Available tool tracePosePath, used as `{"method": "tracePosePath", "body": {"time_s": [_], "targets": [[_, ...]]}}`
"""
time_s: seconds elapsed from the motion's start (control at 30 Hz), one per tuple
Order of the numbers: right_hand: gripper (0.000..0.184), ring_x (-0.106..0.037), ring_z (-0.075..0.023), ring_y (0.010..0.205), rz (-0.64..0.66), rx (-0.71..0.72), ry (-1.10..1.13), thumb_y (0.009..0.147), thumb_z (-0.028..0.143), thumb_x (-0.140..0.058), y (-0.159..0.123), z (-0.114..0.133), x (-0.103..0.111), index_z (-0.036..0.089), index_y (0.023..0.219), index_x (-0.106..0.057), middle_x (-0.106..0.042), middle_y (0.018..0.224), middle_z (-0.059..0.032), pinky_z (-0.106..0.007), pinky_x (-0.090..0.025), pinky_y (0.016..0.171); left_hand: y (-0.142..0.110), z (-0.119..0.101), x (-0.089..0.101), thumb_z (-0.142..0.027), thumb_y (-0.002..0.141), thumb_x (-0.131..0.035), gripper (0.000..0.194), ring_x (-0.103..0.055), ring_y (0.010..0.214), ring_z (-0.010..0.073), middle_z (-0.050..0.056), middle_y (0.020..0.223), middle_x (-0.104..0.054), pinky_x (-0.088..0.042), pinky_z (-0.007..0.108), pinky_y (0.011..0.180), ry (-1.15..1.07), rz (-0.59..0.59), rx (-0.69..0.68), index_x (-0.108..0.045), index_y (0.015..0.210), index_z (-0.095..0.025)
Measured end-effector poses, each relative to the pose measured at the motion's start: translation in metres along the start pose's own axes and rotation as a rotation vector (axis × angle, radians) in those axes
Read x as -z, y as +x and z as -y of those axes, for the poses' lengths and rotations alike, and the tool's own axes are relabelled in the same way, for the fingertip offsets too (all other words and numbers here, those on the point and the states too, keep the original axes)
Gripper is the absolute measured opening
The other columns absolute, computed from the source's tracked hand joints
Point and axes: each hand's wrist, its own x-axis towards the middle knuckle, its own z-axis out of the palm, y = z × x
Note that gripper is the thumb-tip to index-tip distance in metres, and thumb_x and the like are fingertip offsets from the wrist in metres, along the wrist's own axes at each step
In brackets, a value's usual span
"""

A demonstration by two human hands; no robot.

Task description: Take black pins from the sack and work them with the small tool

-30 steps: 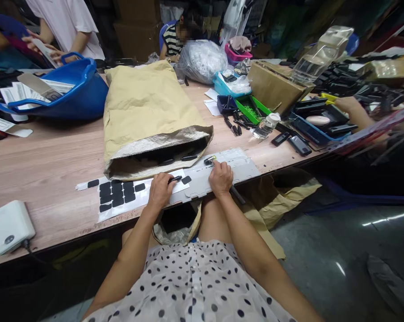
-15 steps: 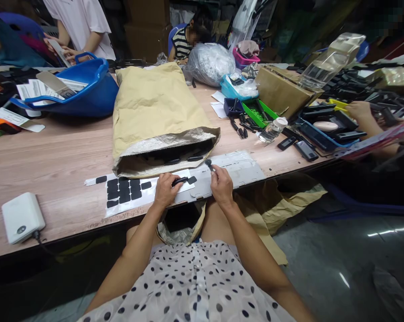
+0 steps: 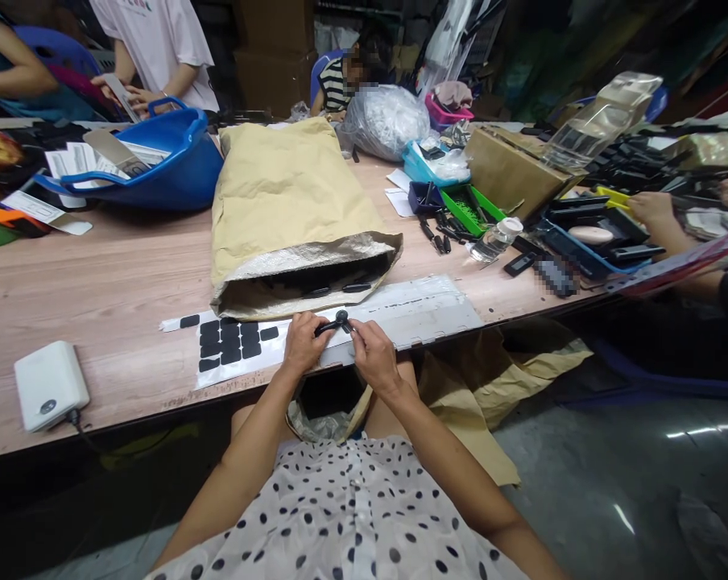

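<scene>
My left hand is closed on a slim black plastic piece at the table's front edge. In my right hand is a small black tool with a round head, and the head lies over the right end of the black piece. Whether the two touch cannot be made out. Below them is a white backing sheet bearing several black rounded stickers. A light grey board extends to the right under my hands.
Just beyond my hands a large tan sack lies with its mouth towards me, black pieces inside. A white power bank with a cable is at the left. A water bottle, a green tray and a blue basin stand farther back. Co-workers sit around.
My right hand has moved left, bringing the round-headed tool from over the grey board to the black piece in my left hand. My left hand stays at the sheet. The view has shifted slightly.
</scene>
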Motion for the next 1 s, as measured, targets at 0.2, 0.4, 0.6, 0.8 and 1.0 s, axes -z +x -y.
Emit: {"method": "tracePosePath", "body": {"time_s": [0.2, 0.4, 0.6, 0.8, 1.0], "targets": [[0.035, -0.065, -0.0213, 0.093, 0.015, 0.047, 0.074, 0.098, 0.020, -0.044, 0.000, 0.008, -0.002, 0.023, 0.121, -0.070, -0.069, 0.097, -0.0081, -0.032, -0.055, 0.085, 0.000, -0.001, 0.002, -0.022, 0.082, -0.071, 0.008, -0.055, 0.090, 0.0236, 0.003, 0.086, -0.065, -0.048, 0.038, 0.083, -0.033, 0.011, 0.028, -0.072, 0.090, -0.024], [0.035, -0.065, -0.0208, 0.090, 0.039, 0.007, 0.050, 0.096, 0.019, -0.044, 0.001, 0.002, -0.007, 0.024, 0.118, -0.071, -0.070, 0.095, -0.0067, -0.031, -0.053, 0.083, 0.000, -0.005, 0.004, -0.021, 0.080, -0.070, 0.009, -0.056, 0.091, 0.0235, 0.002, 0.087, -0.065, -0.049, 0.038, 0.084, -0.042, 0.011, 0.059, -0.071, 0.088, -0.025], [0.035, -0.060, -0.0231, 0.092, -0.111, -0.161, -0.193, 0.095, 0.017, -0.044, 0.023, -0.042, 0.020, 0.023, 0.116, -0.072, -0.067, 0.097, -0.0085, -0.033, -0.049, 0.083, -0.001, -0.007, 0.004, -0.020, 0.072, -0.073, 0.015, -0.057, 0.092, 0.0251, 0.003, 0.090, -0.067, -0.050, 0.040, 0.085, -0.020, 0.003, 0.060, -0.069, 0.087, -0.024], [0.034, -0.052, -0.0248, 0.088, -0.158, -0.348, -0.467, 0.089, 0.012, -0.050, 0.041, -0.092, 0.031, 0.021, 0.111, -0.074, -0.061, 0.091, -0.0099, -0.034, -0.040, 0.075, -0.001, -0.007, 0.003, -0.021, 0.074, -0.070, 0.013, -0.057, 0.093, 0.0263, 0.003, 0.089, -0.066, -0.051, 0.042, 0.086, -0.007, 0.006, 0.065, -0.068, 0.086, -0.025], [0.034, -0.049, -0.0257, 0.089, -0.203, -0.353, -0.570, 0.092, 0.015, -0.046, 0.040, -0.097, 0.021, 0.019, 0.114, -0.072, -0.060, 0.094, -0.0118, -0.034, -0.034, 0.071, -0.002, -0.009, 0.006, -0.022, 0.075, -0.070, 0.012, -0.056, 0.093, 0.0262, 0.004, 0.090, -0.066, -0.050, 0.041, 0.086, 0.002, 0.018, 0.073, -0.069, 0.087, -0.024]]}}
